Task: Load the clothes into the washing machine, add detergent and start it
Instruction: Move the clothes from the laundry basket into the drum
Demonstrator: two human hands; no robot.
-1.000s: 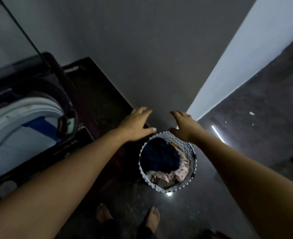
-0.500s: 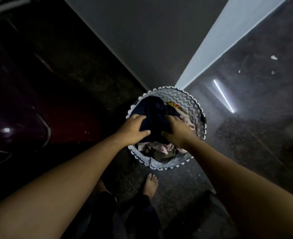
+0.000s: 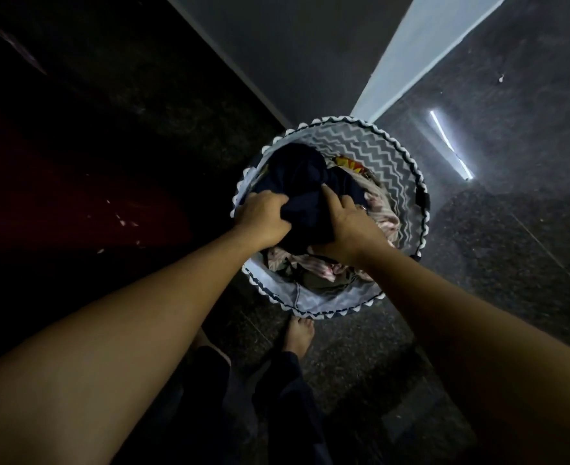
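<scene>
Both hands, the left hand [image 3: 263, 218] and right hand [image 3: 347, 226], are clenched on the dark garment [image 3: 297, 182] atop the clothes inside the zigzag laundry basket [image 3: 371, 146], bunching it, probably to lift it out toward the unseen washer.

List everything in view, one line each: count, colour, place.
laundry basket: one, grey-white zigzag, on the floor at the wall corner
dark garment: one, navy, top of the basket, gripped by both hands
other clothes: several, pale pink and orange-yellow, beneath it
floor: dark speckled stone
wall: grey, behind the basket
light reflection: one, white, right floor
bare foot: one, below the basket
left hand: on the garment
right hand: on the garment
</scene>
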